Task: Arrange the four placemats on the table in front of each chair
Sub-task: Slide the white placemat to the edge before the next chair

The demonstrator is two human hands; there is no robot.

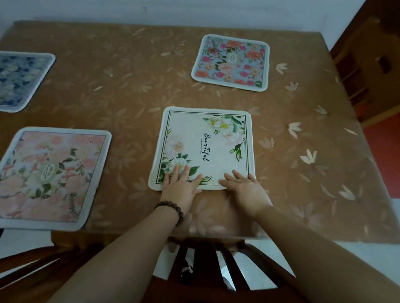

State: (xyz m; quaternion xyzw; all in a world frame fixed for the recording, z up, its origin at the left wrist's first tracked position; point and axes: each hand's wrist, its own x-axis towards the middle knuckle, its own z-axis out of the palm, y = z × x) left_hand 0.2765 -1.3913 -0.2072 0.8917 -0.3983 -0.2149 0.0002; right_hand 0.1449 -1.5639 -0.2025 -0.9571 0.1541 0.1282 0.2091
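Four placemats lie flat on the brown leaf-patterned table. A white mat with green leaves and black script is nearest me. My left hand rests flat on its near left corner, fingers spread. My right hand lies flat on its near right edge. A pink floral mat is at the near left, overhanging the table edge. A blue floral mat sits at the far left. A light-blue mat with red and pink roses sits at the far right.
A dark wooden chair stands right below my arms at the near table edge. Another wooden chair stands at the right side. A white wall runs behind the table. Pale floor tiles show at the lower right.
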